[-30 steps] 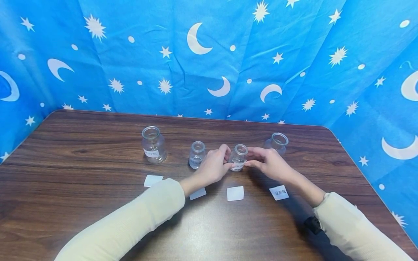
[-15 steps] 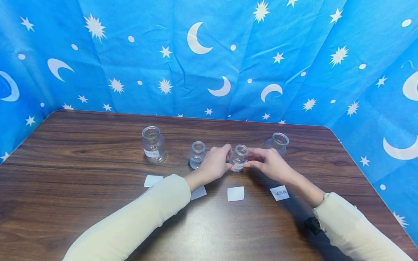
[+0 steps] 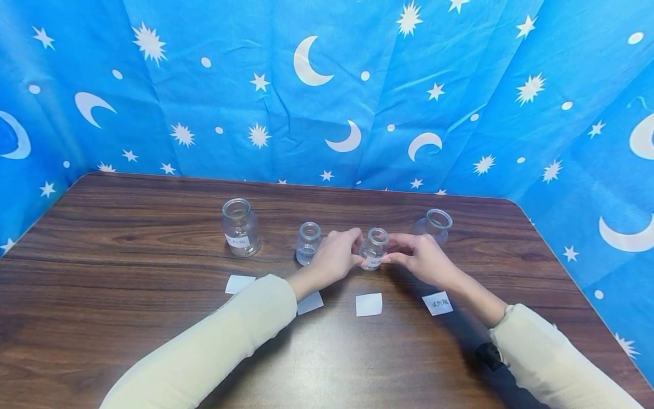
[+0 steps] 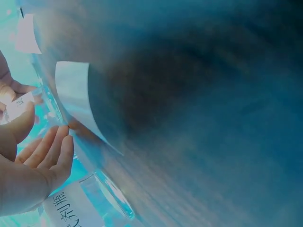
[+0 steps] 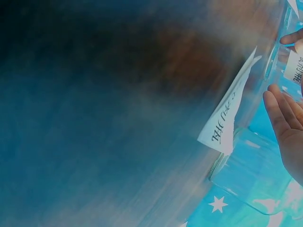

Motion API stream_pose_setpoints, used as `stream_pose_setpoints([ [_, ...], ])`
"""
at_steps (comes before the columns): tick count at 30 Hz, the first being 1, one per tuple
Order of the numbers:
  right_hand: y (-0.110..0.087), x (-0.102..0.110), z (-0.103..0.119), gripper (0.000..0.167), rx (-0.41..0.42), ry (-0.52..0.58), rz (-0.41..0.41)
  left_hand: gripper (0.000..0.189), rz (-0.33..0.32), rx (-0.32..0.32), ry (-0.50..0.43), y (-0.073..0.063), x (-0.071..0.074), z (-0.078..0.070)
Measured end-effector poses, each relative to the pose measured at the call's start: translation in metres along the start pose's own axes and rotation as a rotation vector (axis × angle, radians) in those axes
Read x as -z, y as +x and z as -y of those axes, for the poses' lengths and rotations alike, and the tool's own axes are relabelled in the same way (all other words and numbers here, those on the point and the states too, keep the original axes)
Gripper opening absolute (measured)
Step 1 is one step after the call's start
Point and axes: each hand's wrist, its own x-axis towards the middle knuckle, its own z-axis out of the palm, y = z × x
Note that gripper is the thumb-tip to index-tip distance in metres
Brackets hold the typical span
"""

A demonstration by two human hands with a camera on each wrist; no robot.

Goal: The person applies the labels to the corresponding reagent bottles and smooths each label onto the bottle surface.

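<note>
A small glass bottle (image 3: pixel 375 245) stands upright between my two hands, with a white label carrying handwritten characters on its lower front. My left hand (image 3: pixel 333 255) holds its left side, thumb at the label's edge. From the right, my right hand (image 3: pixel 425 257) holds it with the thumb at the label and the fingers toward the back. The right wrist view shows this label (image 5: pixel 294 66) partly, beside the fingers. Just left of my left hand stands another small labelled bottle (image 3: pixel 308 241), partly covered by that hand. A wider glass jar (image 3: pixel 433 224) stands behind my right hand.
A large labelled jar (image 3: pixel 240 227) stands at the left. In front of the glassware lie a blank paper (image 3: pixel 369 304), a written paper (image 3: pixel 437 303), and two more papers partly under the left arm. A blue curtain (image 3: pixel 327 102) hangs behind the wooden table (image 3: pixel 128 272).
My left forearm has shifted slightly right, and the left thumb has moved a little on the label. The bottle stays in nearly the same place; the right hand has barely moved.
</note>
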Motion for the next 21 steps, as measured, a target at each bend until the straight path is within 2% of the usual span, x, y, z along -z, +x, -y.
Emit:
stream_pose_setpoints([
  [11, -0.0006, 0.0008, 0.0003, 0.03, -0.021, -0.037, 0.003, 0.03, 0.05, 0.008, -0.04, -0.0028, 0.0033, -0.0009],
  [21, 0.0, -0.003, 0.0027, 0.031, -0.022, -0.028, -0.035, 0.044, 0.114, 0.03, 0.066, -0.0047, 0.0054, -0.0037],
])
